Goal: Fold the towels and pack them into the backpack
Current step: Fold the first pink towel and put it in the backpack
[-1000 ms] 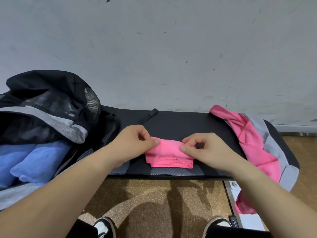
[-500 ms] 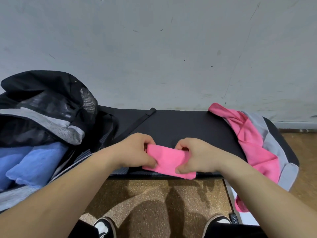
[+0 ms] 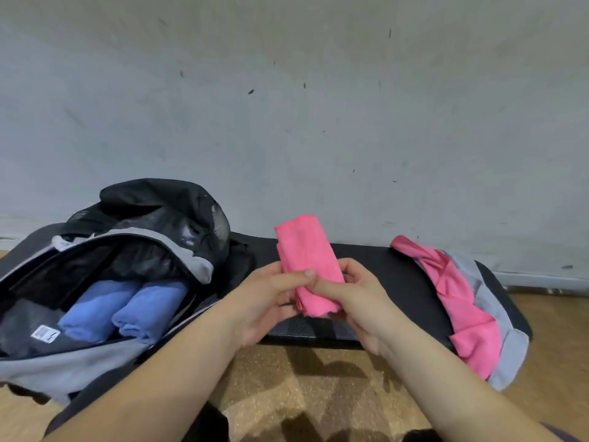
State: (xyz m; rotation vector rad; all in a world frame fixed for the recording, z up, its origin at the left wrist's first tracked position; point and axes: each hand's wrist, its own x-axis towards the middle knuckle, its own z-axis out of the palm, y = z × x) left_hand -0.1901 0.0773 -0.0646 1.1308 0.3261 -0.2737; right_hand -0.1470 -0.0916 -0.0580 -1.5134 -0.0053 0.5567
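Observation:
A folded pink towel [image 3: 306, 256] stands nearly upright in the air above the black bench [image 3: 382, 266]. My left hand [image 3: 271, 298] grips its lower left side, thumb across the front. My right hand [image 3: 360, 298] holds its lower right edge. The black and grey backpack [image 3: 159, 218] lies open at the left, with two rolled blue towels [image 3: 124, 307] side by side inside. At the right end of the bench lies an unfolded pink towel [image 3: 462, 298] on top of a grey towel [image 3: 506, 346].
A grey scuffed wall rises right behind the bench. Brown speckled floor runs under the bench's front edge. A white label [image 3: 44, 332] shows inside the backpack. The loose towels hang over the bench's right end.
Both hands have lifted the folded pink towel off the bench and turned it upright. The view has swung left, showing the inside of the backpack.

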